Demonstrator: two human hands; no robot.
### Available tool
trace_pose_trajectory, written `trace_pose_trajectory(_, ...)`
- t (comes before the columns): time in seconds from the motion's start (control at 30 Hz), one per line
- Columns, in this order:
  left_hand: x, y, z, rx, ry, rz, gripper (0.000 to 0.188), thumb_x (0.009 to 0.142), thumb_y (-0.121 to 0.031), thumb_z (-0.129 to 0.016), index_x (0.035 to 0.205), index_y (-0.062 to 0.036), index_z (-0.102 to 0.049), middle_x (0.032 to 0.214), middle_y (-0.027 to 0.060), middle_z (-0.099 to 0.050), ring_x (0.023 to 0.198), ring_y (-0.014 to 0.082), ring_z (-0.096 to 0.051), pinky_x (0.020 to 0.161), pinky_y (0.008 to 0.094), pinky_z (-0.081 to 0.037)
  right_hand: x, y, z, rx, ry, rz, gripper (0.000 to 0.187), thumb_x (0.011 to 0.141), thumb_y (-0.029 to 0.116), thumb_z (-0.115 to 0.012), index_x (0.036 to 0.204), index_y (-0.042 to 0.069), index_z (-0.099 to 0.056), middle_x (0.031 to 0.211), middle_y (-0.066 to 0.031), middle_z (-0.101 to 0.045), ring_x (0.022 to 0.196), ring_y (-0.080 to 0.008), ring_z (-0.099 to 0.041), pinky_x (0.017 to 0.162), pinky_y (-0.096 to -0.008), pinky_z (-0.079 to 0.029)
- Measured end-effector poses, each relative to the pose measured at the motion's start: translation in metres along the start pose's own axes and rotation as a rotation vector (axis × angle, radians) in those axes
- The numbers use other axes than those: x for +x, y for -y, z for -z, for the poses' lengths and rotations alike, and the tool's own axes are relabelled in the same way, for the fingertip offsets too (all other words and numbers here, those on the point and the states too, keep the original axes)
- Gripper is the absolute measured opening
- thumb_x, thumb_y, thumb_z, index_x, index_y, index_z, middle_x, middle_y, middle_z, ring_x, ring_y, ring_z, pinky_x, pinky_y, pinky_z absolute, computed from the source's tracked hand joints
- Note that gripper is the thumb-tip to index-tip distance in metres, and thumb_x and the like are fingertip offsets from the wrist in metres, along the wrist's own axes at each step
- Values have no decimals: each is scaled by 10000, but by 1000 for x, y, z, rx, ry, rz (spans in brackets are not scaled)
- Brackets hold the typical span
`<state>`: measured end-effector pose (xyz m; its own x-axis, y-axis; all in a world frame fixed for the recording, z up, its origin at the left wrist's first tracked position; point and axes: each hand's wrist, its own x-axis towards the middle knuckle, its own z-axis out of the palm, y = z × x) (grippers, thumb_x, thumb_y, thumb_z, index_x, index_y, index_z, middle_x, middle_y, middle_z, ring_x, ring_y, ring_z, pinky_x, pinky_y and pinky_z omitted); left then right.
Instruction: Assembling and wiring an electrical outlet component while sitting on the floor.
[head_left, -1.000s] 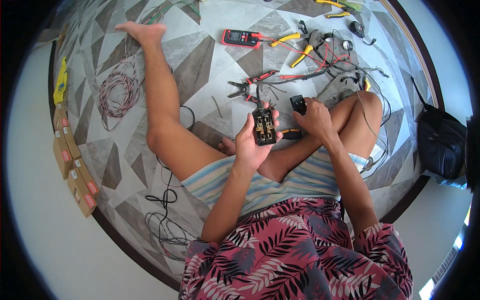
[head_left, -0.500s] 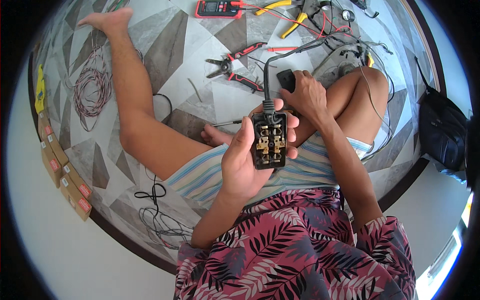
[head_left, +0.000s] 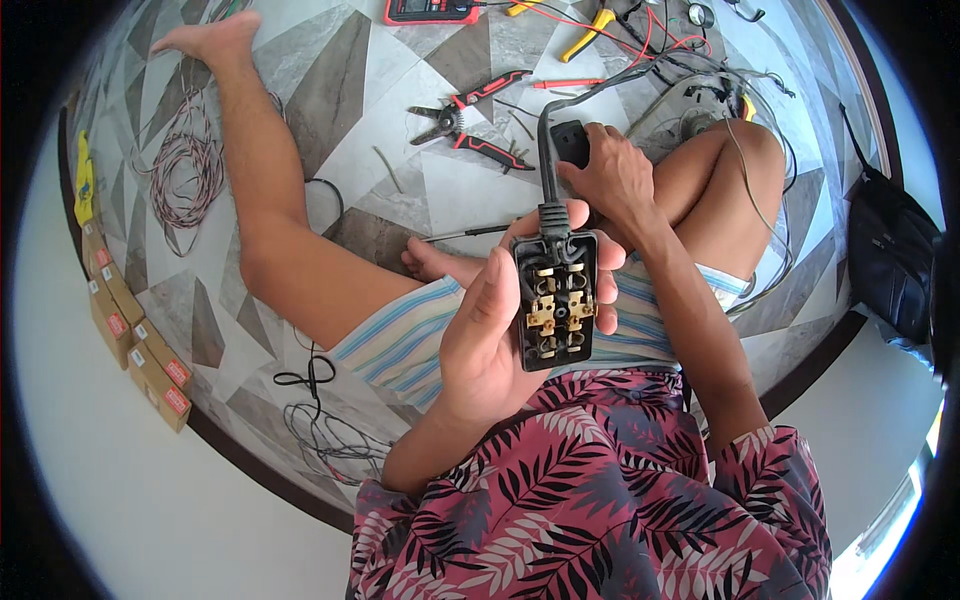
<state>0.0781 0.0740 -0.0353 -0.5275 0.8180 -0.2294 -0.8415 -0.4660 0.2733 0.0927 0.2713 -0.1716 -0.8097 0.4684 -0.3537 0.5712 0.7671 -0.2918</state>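
Note:
In my left hand (head_left: 482, 330), raised above my lap, is an opened black extension socket (head_left: 558, 312). Its inside faces up, showing brass contacts in two rows and a screw hole at the centre. The fingers wrap behind it and the thumb lies along its left edge. A thick black cable (head_left: 549, 170) leaves its far end through a ribbed sleeve. Beyond it, my right hand (head_left: 620, 178) grips a black socket cover (head_left: 571, 144) just over the floor; the fingertips are partly hidden.
Red-black wire strippers (head_left: 450, 122) lie ahead, beside a red probe (head_left: 568, 84). Farther off are a red multimeter (head_left: 432, 10) and yellow-handled pliers (head_left: 588, 38). A screwdriver (head_left: 470, 233) rests by my foot. Coiled wire (head_left: 187, 170) and cardboard boxes (head_left: 158, 372) are left, a black bag (head_left: 893, 245) right.
My left hand has brought the opened socket a little to the right and nearer to me. My right hand has shifted slightly, still with the cover, whose face shows a bit more.

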Motion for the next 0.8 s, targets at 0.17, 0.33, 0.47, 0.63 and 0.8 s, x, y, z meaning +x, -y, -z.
trace_pose_trajectory(0.17, -3, 1, -3, 9, -12, -2, 538, 1038, -464, -293, 1409, -76, -334, 1205, 153, -457, 1020, 220, -485, 827, 393, -449, 0, 0, 0, -6, -10, 14, 603, 733, 392, -761, 1161, 6, -584, 1067, -188, -658, 963, -356, -649, 803, -451, -520)
trace_pose_trajectory(0.33, -7, 2, -4, 24, -24, 9, 539, 1032, -467, -318, 1401, -75, -329, 1189, 152, -457, 1017, 220, -489, 824, 391, -448, 0, -1, 0, -9, -8, 14, 614, 732, 412, -765, 1160, 9, -586, 1050, -183, -665, 963, -353, -651, 801, -447, -521)
trace_pose_trajectory(0.47, -8, 4, -3, 21, -15, 20, 551, 1027, -474, -333, 1404, -73, -320, 1195, 154, -454, 1018, 218, -489, 826, 391, -445, 0, -3, -1, -16, -10, 18, 615, 736, 431, -763, 1154, 14, -591, 1042, -182, -667, 962, -350, -652, 798, -446, -522)
trace_pose_trajectory(0.63, -10, 5, -3, 9, -26, 18, 554, 1026, -474, -337, 1406, -72, -320, 1206, 153, -453, 1017, 217, -489, 830, 391, -445, -1, -3, -3, -21, -22, 17, 633, 736, 460, -761, 1155, 17, -592, 1033, -181, -668, 957, -348, -653, 795, -445, -523)
trace_pose_trajectory(0.8, -10, 5, -2, 9, -18, 15, 550, 1027, -471, -337, 1406, -73, -321, 1209, 152, -453, 1022, 218, -488, 831, 393, -446, -1, -3, -3, -13, -11, 6, 649, 732, 465, -765, 1168, 17, -589, 1023, -180, -668, 954, -345, -653, 794, -445, -523)
